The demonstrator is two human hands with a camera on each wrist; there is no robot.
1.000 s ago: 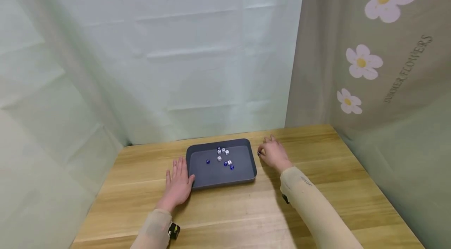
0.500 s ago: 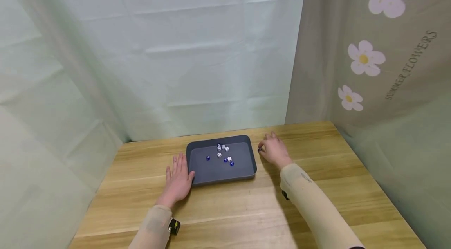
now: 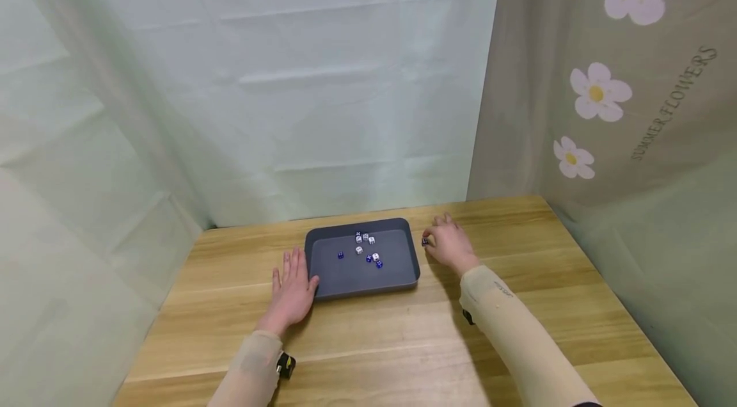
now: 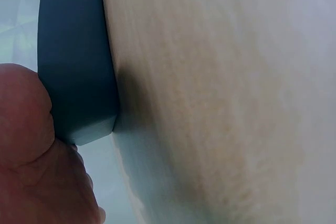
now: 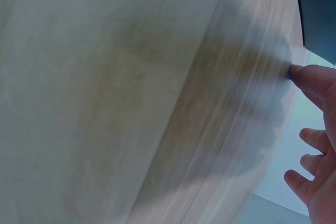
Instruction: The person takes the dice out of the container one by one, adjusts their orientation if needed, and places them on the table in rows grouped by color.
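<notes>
A dark grey rectangular tray (image 3: 340, 278) lies on the wooden table with several white dice (image 3: 359, 251) and several blue dice (image 3: 340, 255) scattered inside it. Along the tray's left side rests my left hand (image 3: 292, 292), fingers straight and thumb at the near left corner; the left wrist view shows the tray's outer wall (image 4: 79, 51) against this hand. Just beyond the tray's right wall, my right hand (image 3: 450, 246) pinches a dark blue die (image 3: 425, 241) between thumb and index finger, low over the tabletop. Its other fingers are spread away. In the right wrist view only a sliver of blue shows at the fingertips.
The wooden table (image 3: 368, 356) extends around the tray toward the near side. Pale cloth (image 3: 345, 106) hangs behind and at the left. At the right hangs a curtain printed with white flowers (image 3: 597, 93). A black wrist device (image 3: 286, 365) is on the left sleeve.
The head view has tilted slightly, so the whole scene sits a little higher in the picture. Both hands stay in place, the right still pinching the blue die beside the tray.
</notes>
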